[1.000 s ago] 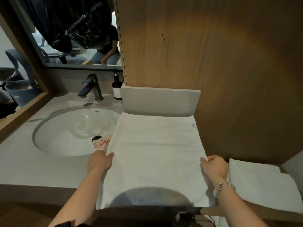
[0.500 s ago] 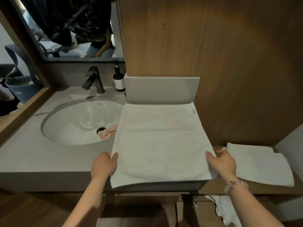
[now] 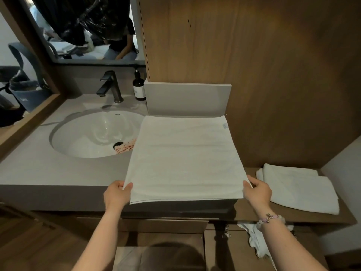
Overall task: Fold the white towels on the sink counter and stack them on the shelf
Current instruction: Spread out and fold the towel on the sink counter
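The white towel [image 3: 183, 159] is lying spread flat on the sink counter [image 3: 39, 169], with its far edge at the base of the grey upstand [image 3: 187, 99] and its left edge overlapping the basin [image 3: 88, 137]. The left hand [image 3: 117, 194] is pinching the near left corner, and the right hand [image 3: 257, 192] is pinching the near right corner. A folded towel [image 3: 298, 188] is resting on the wooden shelf [image 3: 248, 212], just beside the right hand. A patterned cloth [image 3: 126, 146] is lying in the basin by the drain. A dark faucet [image 3: 111, 87] and a bottle [image 3: 139, 89] are standing behind the basin.
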